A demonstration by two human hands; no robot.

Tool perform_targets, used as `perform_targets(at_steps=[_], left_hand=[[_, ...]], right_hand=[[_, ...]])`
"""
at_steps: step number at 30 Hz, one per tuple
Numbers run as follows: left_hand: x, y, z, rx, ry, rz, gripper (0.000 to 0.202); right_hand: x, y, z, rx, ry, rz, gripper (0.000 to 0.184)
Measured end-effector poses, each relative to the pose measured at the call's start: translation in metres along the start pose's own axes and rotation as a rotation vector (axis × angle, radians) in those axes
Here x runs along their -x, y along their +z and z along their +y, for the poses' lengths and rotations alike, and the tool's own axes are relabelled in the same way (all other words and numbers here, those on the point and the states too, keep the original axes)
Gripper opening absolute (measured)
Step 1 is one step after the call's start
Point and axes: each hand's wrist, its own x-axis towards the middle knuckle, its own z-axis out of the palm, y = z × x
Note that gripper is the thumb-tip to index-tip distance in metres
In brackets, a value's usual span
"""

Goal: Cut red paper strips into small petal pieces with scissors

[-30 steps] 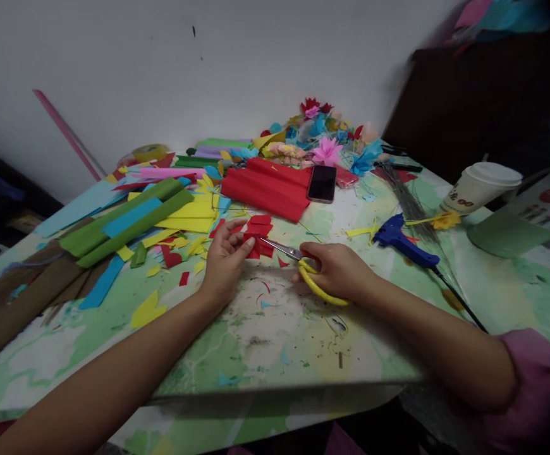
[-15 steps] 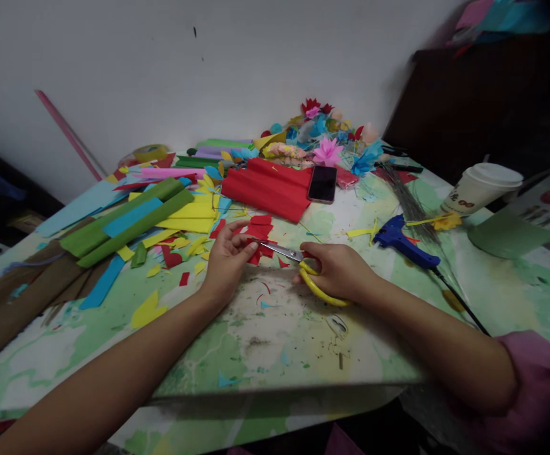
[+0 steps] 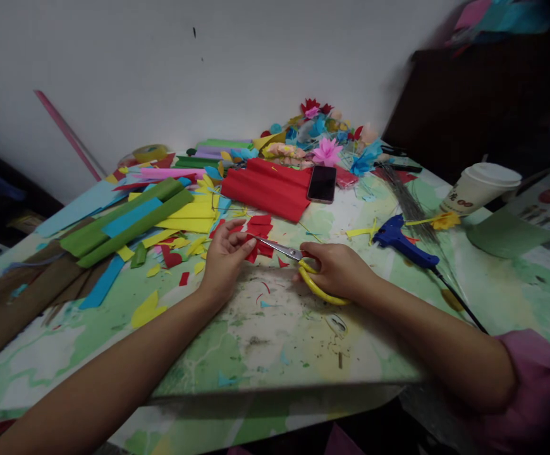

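The right hand (image 3: pixel 340 268), in the middle of the frame, is wrapped around the yellow scissors (image 3: pixel 294 253). They point at the half-curled left hand (image 3: pixel 222 264); I can't tell if it pinches anything. Red paper bits (image 3: pixel 260 222) lie close by. A blue glue gun (image 3: pixel 405 243) lies at right.

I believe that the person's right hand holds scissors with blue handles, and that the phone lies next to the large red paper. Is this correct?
Not quite: the scissors in the right hand have yellow handles, not blue, as the head view shows. The phone does lie next to the large red paper.
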Motion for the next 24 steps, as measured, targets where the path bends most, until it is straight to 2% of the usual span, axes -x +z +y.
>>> perform_targets(at_steps=[5,12,24], left_hand=[[0.0004,-0.0014,-0.0007,-0.023,0.011,-0.002,0.046],[0.0016,-0.0020,-0.0035,-0.038,0.031,-0.075,0.045],[-0.0004,-0.0019,-0.0047,-0.040,0.020,-0.048,0.047]], right_hand=[[-0.0004,0.0003,0.0007,0.008,0.006,-0.008,0.036],[-0.0003,-0.0006,0.0000,0.036,-0.017,0.015,0.036],[-0.0007,0.0015,0.0005,0.057,0.023,0.024,0.037]])
